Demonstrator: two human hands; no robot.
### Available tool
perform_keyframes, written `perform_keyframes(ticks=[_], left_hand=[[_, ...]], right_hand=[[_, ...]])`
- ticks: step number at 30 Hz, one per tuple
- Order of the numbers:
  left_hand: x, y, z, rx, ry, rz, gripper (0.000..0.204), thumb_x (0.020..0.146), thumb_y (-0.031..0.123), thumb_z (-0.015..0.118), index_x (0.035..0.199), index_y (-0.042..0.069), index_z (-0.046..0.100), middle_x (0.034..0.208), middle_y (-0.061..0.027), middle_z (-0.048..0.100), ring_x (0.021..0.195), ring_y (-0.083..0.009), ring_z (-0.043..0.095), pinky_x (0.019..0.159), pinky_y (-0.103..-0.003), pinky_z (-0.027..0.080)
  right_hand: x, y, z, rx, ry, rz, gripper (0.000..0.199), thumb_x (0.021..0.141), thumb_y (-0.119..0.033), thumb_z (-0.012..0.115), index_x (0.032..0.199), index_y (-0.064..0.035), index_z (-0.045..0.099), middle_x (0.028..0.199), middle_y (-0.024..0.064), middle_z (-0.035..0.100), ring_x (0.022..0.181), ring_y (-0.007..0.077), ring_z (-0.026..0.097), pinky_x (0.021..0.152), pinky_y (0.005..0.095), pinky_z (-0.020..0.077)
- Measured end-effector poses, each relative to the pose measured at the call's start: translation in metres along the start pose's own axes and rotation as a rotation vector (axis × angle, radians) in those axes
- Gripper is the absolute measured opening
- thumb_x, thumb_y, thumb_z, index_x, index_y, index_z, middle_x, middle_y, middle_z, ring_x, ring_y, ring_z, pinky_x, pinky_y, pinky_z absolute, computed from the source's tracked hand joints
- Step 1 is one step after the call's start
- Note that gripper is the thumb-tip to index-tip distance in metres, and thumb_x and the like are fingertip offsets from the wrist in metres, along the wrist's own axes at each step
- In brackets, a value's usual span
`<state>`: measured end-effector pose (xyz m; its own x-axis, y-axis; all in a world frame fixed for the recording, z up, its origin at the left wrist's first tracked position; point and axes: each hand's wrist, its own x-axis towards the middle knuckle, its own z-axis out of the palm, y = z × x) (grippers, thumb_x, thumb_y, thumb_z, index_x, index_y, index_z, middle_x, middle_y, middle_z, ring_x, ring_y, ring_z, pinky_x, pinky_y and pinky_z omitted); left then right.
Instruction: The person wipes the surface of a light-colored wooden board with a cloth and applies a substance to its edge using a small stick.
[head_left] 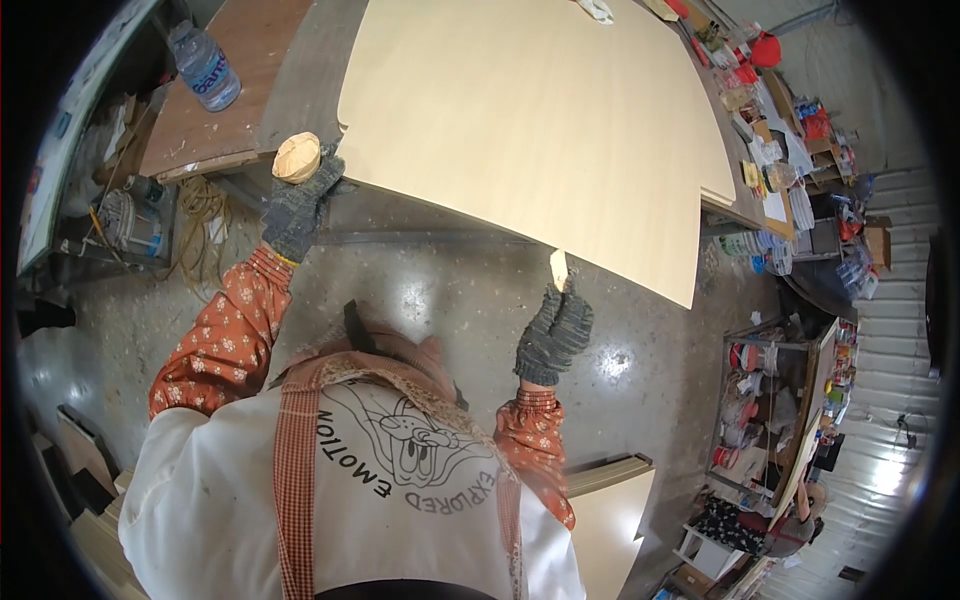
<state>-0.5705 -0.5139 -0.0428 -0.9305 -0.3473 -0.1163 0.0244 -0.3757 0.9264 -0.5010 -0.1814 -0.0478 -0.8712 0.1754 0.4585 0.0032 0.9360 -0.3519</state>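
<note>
My left hand (300, 207), in a grey knitted glove, is at the left corner of a large pale wooden sheet (520, 110). Its fingers are closed round a round pale-tan piece (298, 158) with a creased face; its exact kind is unclear. In front of the sheet's near edge is my right hand (556, 332), gloved alike, with thumb and fingers pinched on a small flat pale piece (559, 270). That piece points toward the sheet's edge, and whether it touches is hard to tell. Floral orange sleeves cover both forearms.
A plastic water bottle (206, 68) stands on a brown board (225, 110) at the left. Coiled rope (203, 215) hangs below it. Cluttered tools and supplies line the right bench (765, 150). More boards (610, 500) lean low on the right; another person (790, 525) is farther off.
</note>
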Motion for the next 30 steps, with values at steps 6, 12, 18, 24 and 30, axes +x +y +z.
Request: perform_keyframes(ticks=[6,12,18,24,30], left_hand=[[-0.005,0.008,0.007,-0.013,-0.020,-0.013,0.021,0.081,0.004,0.068,0.098,0.009,0.058,0.087,0.0036,0.056,0.076,-0.0077,0.056,0.065,-0.022,0.050],[-0.003,0.004,0.001,-0.028,-0.036,-0.033,0.023,0.080,0.003,0.069,0.098,0.010,0.058,0.087,0.0036,0.056,0.077,-0.0084,0.057,0.066,-0.022,0.051],[-0.001,-0.003,-0.003,-0.052,-0.016,-0.039,0.024,0.079,0.002,0.070,0.098,0.012,0.058,0.089,0.0034,0.058,0.080,-0.0084,0.057,0.065,-0.022,0.051],[0.001,-0.006,-0.004,-0.016,-0.041,0.008,0.024,0.080,0.002,0.069,0.102,0.005,0.059,0.087,0.0014,0.059,0.074,-0.0081,0.058,0.063,-0.021,0.051],[-0.006,0.003,0.005,-0.055,-0.017,-0.013,0.026,0.081,0.001,0.067,0.105,0.001,0.059,0.089,-0.0001,0.060,0.073,-0.0080,0.058,0.064,-0.021,0.052]], right_hand=[[0.002,-0.012,0.005,0.019,-0.016,0.113,0.026,0.085,-0.011,0.061,0.110,-0.0030,0.063,0.079,0.0134,0.059,0.072,0.0269,0.055,0.064,0.0392,0.0446],[-0.002,0.000,0.004,0.005,0.044,0.052,0.030,0.086,-0.012,0.059,0.115,-0.0032,0.060,0.079,0.0138,0.058,0.071,0.0279,0.054,0.064,0.0390,0.0436],[0.002,-0.015,0.001,0.114,0.003,-0.054,0.025,0.086,-0.010,0.058,0.110,-0.0027,0.061,0.080,0.0149,0.057,0.073,0.0292,0.053,0.064,0.0395,0.0436],[-0.014,0.031,0.009,0.218,0.052,0.084,0.020,0.091,-0.019,0.054,0.094,-0.0023,0.065,0.067,0.0052,0.055,0.056,0.0132,0.050,0.051,0.0296,0.0400],[-0.010,0.000,0.006,0.804,-0.100,0.700,0.023,0.091,-0.023,0.053,0.093,-0.0032,0.065,0.057,-0.0034,0.046,0.046,0.0052,0.041,0.041,0.0212,0.0299]])
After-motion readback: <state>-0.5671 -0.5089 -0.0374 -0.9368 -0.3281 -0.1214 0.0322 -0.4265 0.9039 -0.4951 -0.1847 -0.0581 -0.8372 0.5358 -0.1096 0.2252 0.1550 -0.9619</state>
